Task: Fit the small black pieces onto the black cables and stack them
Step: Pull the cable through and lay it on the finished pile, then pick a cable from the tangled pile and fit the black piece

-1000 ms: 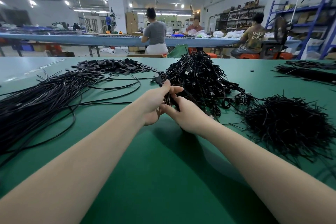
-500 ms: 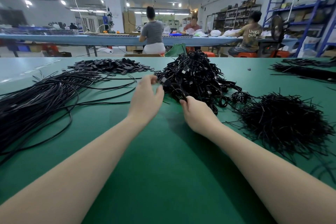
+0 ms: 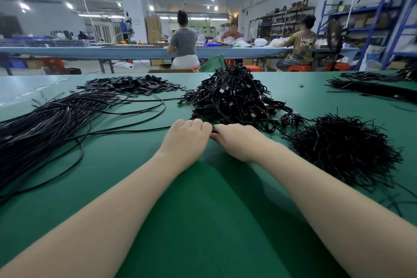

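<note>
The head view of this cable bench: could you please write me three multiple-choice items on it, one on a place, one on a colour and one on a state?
1. Where does the heap of small black pieces lie?
A. far left of the table
B. under the right hand
C. on the floor

2. What colour is the table?
A. grey
B. green
C. white

3. How are the left hand and right hand?
A. flat and spread
B. curled, knuckles meeting
C. raised high

Answers: 1 A, it sits beyond the long cables; 2 B, green throughout; 3 B, both curl around a black item.
</note>
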A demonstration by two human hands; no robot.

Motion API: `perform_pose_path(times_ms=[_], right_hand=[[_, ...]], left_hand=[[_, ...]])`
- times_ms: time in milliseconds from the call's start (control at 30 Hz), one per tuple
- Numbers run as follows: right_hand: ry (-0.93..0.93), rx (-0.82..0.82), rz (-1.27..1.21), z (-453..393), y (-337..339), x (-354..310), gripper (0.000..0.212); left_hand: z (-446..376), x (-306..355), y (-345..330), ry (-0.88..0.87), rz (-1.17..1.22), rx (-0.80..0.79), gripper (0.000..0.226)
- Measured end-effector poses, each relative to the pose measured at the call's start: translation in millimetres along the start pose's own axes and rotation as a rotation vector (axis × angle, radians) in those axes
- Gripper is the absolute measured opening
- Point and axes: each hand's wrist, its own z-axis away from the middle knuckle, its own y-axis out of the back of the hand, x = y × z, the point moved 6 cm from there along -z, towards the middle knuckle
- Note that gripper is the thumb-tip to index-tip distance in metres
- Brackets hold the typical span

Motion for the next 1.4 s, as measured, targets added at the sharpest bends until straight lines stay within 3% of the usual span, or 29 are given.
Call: perform_pose_path(times_ms=[100,167,233,300,400,733,867,933,1100,1233,1400], right_hand=[[-0.009,-0.069,0.074,-12,36,7,0.051],[-0.057,-0.01,0.093,-15,76,26,0.061],[-0.116,0.009,0.251,-12,107,53,0.055],[-0.156,-0.139,0.331,-1,109,75,0.044],[-0.143,-0.368,0.215,21,76,86,0.037],[-0.174,-0.294,0.347,44,36,104,0.011],[-0.202,-0.379,0.372,45,27,107,0.013],[-0.198,-0.304,0.35,44,29,105,0.014],[-0.151,0.137,0.044,39,54,84,0.015],[0.019,0.224,0.113,29,56,34,0.02],[0.103,0.367,0.192,16,61,-12,0.022]], left_hand=[[3,-17,-18,0.195,0.195,-0.168,0.006],[13,-33,-29,0.352,0.35,-0.172,0.008],[20,-44,-38,0.474,0.497,-0.18,0.018],[22,-47,-43,0.539,0.596,-0.207,0.026],[19,-43,-43,0.534,0.585,-0.187,0.03],[21,-42,-46,0.587,0.677,-0.235,0.037],[21,-42,-49,0.575,0.805,-0.264,0.037],[22,-44,-50,0.592,0.863,-0.26,0.038],[22,-53,-58,0.708,1.08,-0.209,0.032],[18,-48,-57,0.721,1.197,-0.186,0.029],[9,-34,-48,0.625,1.242,-0.231,0.037]])
